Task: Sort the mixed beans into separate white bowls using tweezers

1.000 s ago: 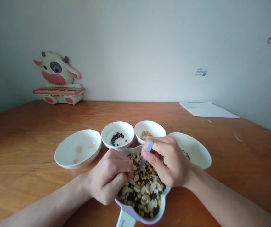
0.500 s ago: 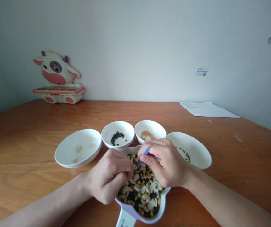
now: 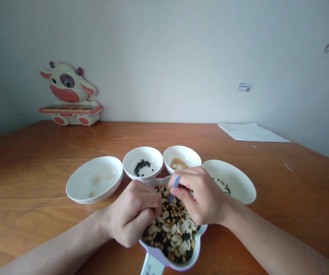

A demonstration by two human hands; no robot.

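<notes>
A purple-rimmed, lobed bowl with a handle (image 3: 198, 250) holds mixed black beans, yellow soybeans and pale peanut halves (image 3: 177, 238). Above its far right part, my right hand (image 3: 203, 193) is closed in a pinch on purple tweezers (image 3: 175, 185), whose tips point down at the beans. My left hand (image 3: 134, 214) is curled shut at the bowl's left rim, knuckles toward the middle. Whatever its fingers hold, if anything, is hidden from me.
Behind the lobed bowl stand a white bowl of black beans (image 3: 157, 162) and one of soybeans (image 3: 195, 156). A white dish with pale bits (image 3: 80, 183) lies left, another with small green beans (image 3: 243, 187) right. Farther back are a cow toy keyboard (image 3: 71, 109) and papers (image 3: 253, 132).
The tweezers' tips have shifted slightly right, away from my left hand, and stand steeper now. My left hand has hardly moved.
</notes>
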